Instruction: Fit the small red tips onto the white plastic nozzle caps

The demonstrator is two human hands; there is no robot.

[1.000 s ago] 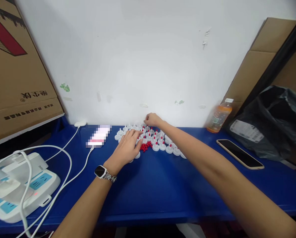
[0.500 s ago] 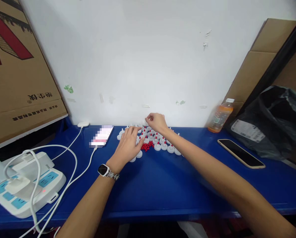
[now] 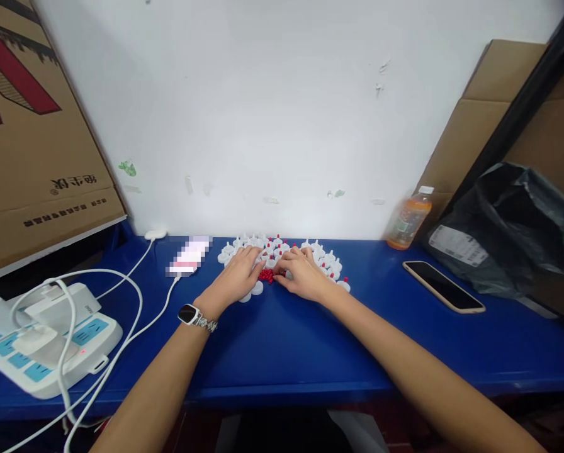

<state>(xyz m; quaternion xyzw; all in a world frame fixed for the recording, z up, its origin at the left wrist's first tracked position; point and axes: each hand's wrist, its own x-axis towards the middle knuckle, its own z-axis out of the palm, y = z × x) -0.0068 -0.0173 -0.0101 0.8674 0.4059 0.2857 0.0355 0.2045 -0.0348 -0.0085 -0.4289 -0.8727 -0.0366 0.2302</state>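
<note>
White nozzle caps (image 3: 327, 259) with upright spouts stand in a cluster against the wall, several of them topped with small red tips. A heap of loose red tips (image 3: 265, 275) lies between my hands. My left hand (image 3: 238, 274), with a watch on its wrist, rests over the caps on the left, fingers outstretched, thumb beside the heap. At the heap's right edge is my right hand (image 3: 304, 274), thumb and forefinger drawn together low. Whatever is between those fingertips is too small to make out. Both hands hide some caps.
On the blue table (image 3: 282, 352), a power strip (image 3: 69, 352) with white cables and a lit phone (image 3: 190, 255) lie left. A dark phone (image 3: 445, 286), an orange drink bottle (image 3: 409, 217) and a black plastic bag (image 3: 508, 226) are right. Cardboard (image 3: 41, 157) leans at left.
My right hand has come down and nearer, from the back of the cap cluster to the red heap. My left hand stays over the left caps. The view has shifted slightly.
</note>
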